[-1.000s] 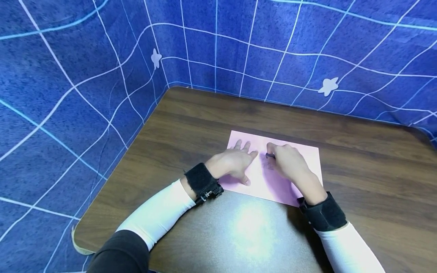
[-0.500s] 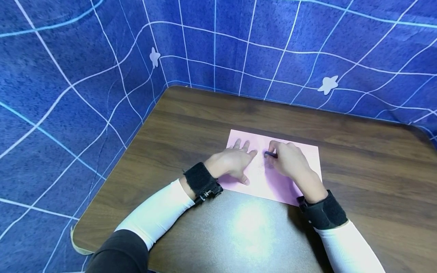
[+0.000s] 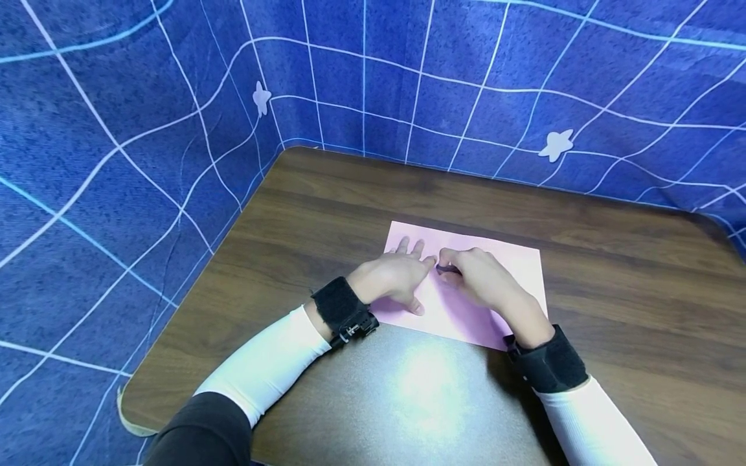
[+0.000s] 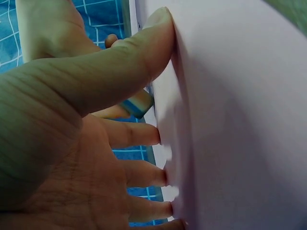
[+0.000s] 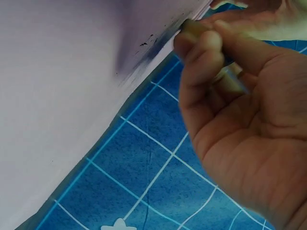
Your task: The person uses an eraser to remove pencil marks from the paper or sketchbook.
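On the pink paper (image 3: 466, 285) lying mid-bench (image 3: 326, 213), the left hand (image 3: 396, 275) presses with flat fingers while the right hand (image 3: 474, 278) pinches a short crayon (image 5: 225, 72) beside it; a lighter press could let the sheet skid and smear the dark mark.

Bright overhead light throws a big glare patch on the table (image 3: 428, 395) near its front edge, head view bends at the edges, wrist views blurry up close.

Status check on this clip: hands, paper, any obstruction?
Left hand flat, pressing the pink paper sheet. Right hand gripping a short dark crayon-like stick, tip on the sheet. Nothing in the way on the brown wooden table.
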The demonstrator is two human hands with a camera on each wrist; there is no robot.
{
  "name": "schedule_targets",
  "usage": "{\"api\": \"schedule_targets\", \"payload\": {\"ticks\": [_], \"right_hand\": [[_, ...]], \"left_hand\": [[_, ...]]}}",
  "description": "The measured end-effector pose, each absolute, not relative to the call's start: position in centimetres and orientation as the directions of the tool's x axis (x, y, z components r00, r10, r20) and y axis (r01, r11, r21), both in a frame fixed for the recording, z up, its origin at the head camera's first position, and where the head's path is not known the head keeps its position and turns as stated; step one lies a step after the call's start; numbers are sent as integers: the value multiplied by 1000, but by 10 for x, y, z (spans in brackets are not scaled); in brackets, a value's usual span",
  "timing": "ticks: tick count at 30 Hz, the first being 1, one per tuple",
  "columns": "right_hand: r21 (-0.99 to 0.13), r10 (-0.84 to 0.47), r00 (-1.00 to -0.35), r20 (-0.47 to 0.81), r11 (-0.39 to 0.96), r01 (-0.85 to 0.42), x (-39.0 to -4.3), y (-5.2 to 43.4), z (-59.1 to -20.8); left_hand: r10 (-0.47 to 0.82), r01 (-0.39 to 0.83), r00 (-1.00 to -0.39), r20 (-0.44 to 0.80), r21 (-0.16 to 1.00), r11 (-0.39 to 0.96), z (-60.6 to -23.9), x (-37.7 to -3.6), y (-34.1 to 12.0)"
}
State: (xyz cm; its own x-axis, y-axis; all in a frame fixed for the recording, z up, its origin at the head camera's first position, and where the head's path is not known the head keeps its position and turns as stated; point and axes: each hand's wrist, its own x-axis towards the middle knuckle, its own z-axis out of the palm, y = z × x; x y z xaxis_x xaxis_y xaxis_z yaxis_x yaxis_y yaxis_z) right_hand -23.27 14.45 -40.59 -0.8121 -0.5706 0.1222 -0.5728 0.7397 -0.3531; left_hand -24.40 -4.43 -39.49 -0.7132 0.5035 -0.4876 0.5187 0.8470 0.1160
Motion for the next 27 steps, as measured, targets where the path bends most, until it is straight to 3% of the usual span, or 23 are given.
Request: {"api": "schedule_targets", "payload": {"ticks": [5,13,16,20,27], "right_hand": [[-392,-481,-873,77,790,-470,-233,143,-407],[-338,-238,-971,9,913,-227,-232,143,-403],[-313,-254,-967,34,916,-251,-230,140,-401],[-296,-375,-923,84,875,-382,-229,138,-402],[-439,-511,-857,64,757,-485,-234,144,-404]], "left_hand": [[508,512,-710,-487,137,848,-395,-244,-46],[521,520,-704,-483,149,841,-395,-244,-46],[519,519,-706,-482,147,842,-394,-244,-46],[516,516,-709,-481,147,844,-394,-244,-46],[514,512,-705,-488,150,846,-394,-245,-45]]}}
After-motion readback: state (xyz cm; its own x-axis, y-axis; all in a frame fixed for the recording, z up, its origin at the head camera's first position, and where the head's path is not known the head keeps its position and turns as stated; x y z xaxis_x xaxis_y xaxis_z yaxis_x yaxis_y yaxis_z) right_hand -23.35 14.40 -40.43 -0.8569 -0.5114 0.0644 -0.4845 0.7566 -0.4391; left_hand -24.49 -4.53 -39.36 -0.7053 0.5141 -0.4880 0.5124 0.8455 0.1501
